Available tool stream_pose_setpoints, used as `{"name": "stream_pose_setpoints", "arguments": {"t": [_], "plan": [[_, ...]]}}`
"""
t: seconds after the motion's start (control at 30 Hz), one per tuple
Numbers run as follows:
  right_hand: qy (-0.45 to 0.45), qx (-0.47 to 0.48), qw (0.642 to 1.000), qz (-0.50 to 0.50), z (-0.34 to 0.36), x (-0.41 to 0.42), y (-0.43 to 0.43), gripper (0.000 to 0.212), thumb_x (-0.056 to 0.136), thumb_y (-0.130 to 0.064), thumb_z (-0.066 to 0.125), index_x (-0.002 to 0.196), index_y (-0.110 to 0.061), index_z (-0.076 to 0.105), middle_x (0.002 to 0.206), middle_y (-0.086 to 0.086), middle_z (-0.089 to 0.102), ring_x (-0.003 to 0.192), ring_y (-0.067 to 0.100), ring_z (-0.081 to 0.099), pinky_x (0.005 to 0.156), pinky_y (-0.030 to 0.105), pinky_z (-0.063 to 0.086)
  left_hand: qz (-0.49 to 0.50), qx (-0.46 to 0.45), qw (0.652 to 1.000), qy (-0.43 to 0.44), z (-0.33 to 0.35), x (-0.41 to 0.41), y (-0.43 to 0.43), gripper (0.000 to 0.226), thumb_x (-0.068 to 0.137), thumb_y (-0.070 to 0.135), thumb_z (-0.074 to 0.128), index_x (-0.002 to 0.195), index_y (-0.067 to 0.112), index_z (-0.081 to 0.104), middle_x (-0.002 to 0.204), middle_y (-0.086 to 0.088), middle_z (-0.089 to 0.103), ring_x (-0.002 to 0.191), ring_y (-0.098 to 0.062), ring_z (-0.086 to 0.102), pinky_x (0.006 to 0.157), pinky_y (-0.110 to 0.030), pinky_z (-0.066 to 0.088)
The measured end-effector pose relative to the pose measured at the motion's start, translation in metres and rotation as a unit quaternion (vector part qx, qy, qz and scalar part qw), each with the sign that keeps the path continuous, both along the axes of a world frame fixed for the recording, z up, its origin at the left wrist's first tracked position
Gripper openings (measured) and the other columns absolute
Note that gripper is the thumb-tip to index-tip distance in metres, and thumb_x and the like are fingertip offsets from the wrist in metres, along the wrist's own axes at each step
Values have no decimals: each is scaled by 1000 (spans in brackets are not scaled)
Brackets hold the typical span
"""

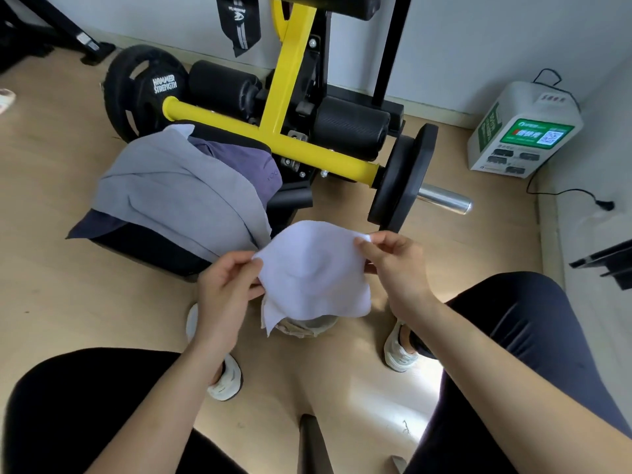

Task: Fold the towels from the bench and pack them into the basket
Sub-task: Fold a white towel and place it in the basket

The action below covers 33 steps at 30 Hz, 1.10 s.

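Note:
A small white towel hangs between my two hands above the floor. My left hand pinches its left edge, and my right hand pinches its upper right corner. The towel covers most of a pale woven basket on the floor between my feet; only part of the basket's rim shows below the cloth. On the black bench pad to the left lie a grey towel, a purple towel and a dark navy one, all unfolded and overlapping.
A yellow and black weight machine with black weight plates and a protruding steel bar stands just behind the bench. A white charging box sits by the right wall. My knees and white shoes frame the wooden floor.

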State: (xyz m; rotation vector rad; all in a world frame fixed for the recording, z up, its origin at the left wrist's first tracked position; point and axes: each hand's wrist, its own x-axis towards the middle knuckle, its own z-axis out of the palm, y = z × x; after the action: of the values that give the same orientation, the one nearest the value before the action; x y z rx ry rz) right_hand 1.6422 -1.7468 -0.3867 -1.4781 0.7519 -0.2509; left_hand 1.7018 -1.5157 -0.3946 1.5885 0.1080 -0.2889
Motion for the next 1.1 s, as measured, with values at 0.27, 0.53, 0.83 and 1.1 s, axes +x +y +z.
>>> {"name": "stream_pose_setpoints", "arguments": {"t": [0.27, 0.53, 0.83, 1.1], "plan": [[-29, -3, 996, 90, -3, -8, 43, 5, 86, -5, 74, 82, -3, 75, 69, -2, 69, 67, 9, 62, 72, 28, 54, -74, 25, 996, -40, -5, -18, -20, 10, 84, 29, 74, 92, 29, 80, 88, -14, 77, 91, -45, 69, 86, -62, 58], [-65, -45, 976, 203, -10, -18, 57, 25, 90, 4, 61, 105, -7, 77, 94, 5, 77, 86, 11, 69, 80, 27, 56, -93, 31, 993, -69, -6, -25, -24, 16, 85, 21, 77, 100, 22, 80, 88, -1, 79, 87, -22, 75, 82, -49, 61], [-31, -138, 978, 154, -17, -4, 32, 34, 79, 8, 65, 96, -21, 71, 96, -7, 68, 86, 7, 64, 77, 22, 50, -134, 91, 978, -130, -13, -6, -9, 13, 82, 22, 73, 93, 16, 76, 85, 5, 77, 81, -12, 72, 73, -26, 57], [71, 2, 931, 357, -29, 13, -14, 35, 79, 1, 77, 111, -11, 70, 103, -4, 71, 94, 5, 65, 84, 22, 51, -228, 106, 953, -169, -6, 6, 10, 21, 80, 36, 67, 91, 20, 73, 88, 7, 74, 85, -18, 69, 74, -33, 56]]}}
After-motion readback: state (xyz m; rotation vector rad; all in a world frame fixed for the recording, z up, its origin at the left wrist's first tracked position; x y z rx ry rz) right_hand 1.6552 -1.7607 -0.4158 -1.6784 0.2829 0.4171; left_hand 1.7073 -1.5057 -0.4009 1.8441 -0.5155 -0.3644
